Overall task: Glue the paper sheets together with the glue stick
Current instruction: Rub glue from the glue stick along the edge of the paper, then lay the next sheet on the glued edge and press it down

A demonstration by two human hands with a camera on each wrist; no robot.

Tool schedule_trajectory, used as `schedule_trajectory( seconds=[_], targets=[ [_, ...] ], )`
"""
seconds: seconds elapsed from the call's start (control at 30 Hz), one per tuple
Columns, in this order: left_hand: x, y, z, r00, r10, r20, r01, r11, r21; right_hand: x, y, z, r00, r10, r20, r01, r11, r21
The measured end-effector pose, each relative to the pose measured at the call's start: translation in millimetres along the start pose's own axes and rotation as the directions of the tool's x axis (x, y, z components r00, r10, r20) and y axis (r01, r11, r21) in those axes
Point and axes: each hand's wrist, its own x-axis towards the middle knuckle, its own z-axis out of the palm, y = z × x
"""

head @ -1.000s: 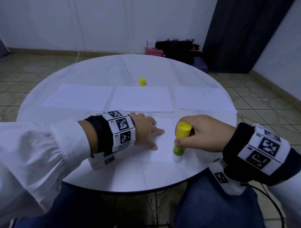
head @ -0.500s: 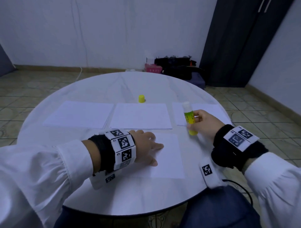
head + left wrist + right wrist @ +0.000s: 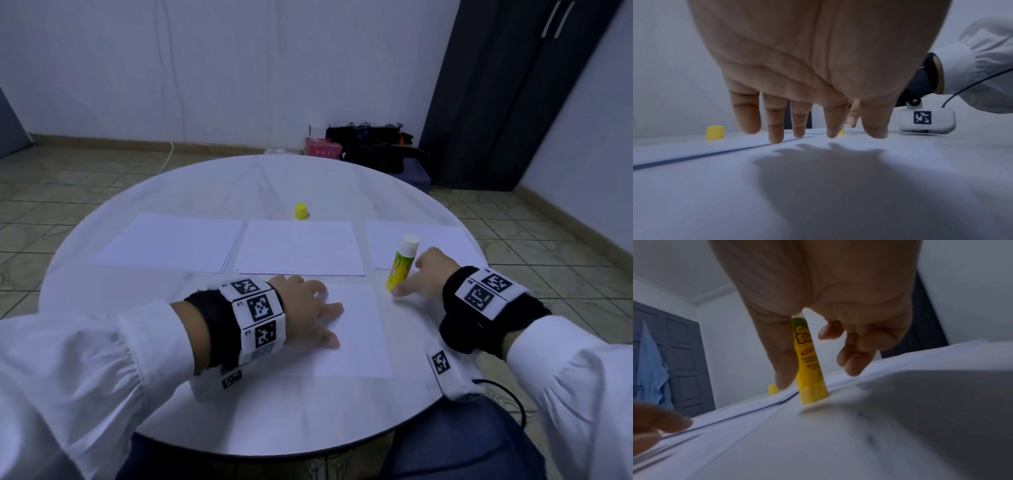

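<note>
The left hand (image 3: 310, 310) lies with its fingers straight and spread on the near paper sheet (image 3: 356, 329), apparently to pin it flat so it cannot slide when the next sheet goes on; the left wrist view shows the fingertips (image 3: 774, 138) reaching down to the paper. The right hand (image 3: 423, 275) stands the glue stick (image 3: 399, 265) on its yellow base on the worktop (image 3: 274, 411), just beside the sheet's far right corner; whether thumb and fingers still grip the tube or are letting go cannot be told. Standing it glue-end up likely keeps glue off the worktop. Its yellow cap (image 3: 301, 211) sits apart behind the middle paper stack (image 3: 298, 248), leaving the stick ready for reuse; further stacks lie left (image 3: 168, 241) and right (image 3: 442, 240), within easy reach.
</note>
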Motion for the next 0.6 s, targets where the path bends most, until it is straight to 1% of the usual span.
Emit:
schedule_trajectory(
  seconds=[0.07,0.13,0.2,0.23,0.33,0.4,0.47,0.53,0.6],
  targets=[
    [-5.4,-6.4,0.2,0.999,0.004,-0.050,-0.006,0.999,-0.037,-12.5,-2.3,-2.1,0.999,0.034,0.015,-0.033,0.995,-0.097],
    [-13.3,-18.2,0.4,0.997,-0.010,-0.080,0.002,0.995,-0.100,-28.4,-9.2,-0.3,0.999,-0.006,0.038,0.013,0.981,-0.192],
    [-23.0,-35.9,2.0,0.996,-0.043,-0.075,0.032,0.988,-0.148,-46.3,-24.1,5.0,0.989,-0.108,0.098,0.131,0.954,-0.269],
    [-27.5,-47.4,4.1,0.995,-0.073,-0.063,0.063,0.985,-0.158,-53.2,-33.8,8.8,0.976,-0.166,0.139,0.200,0.940,-0.277],
    [-35.9,-92.6,11.3,0.975,-0.223,-0.016,0.217,0.960,-0.174,-69.8,-75.9,19.8,0.923,-0.327,0.203,0.374,0.886,-0.274],
    [-37.6,-128.4,15.1,0.942,-0.336,0.013,0.332,0.924,-0.189,-62.1,-110.4,29.6,0.901,-0.385,0.200,0.432,0.843,-0.321],
    [-39.9,-160.6,19.7,0.904,-0.424,0.049,0.425,0.883,-0.199,-45.9,-146.8,40.0,0.894,-0.414,0.172,0.448,0.811,-0.377],
    [-43.8,-183.5,25.7,0.874,-0.476,0.095,0.485,0.856,-0.177,-29.0,-180.4,49.3,0.898,-0.414,0.148,0.438,0.809,-0.393],
    [-47.0,-197.7,33.2,0.861,-0.485,0.152,0.504,0.852,-0.139,-12.8,-208.5,60.1,0.905,-0.399,0.150,0.424,0.810,-0.405]
  ],
)
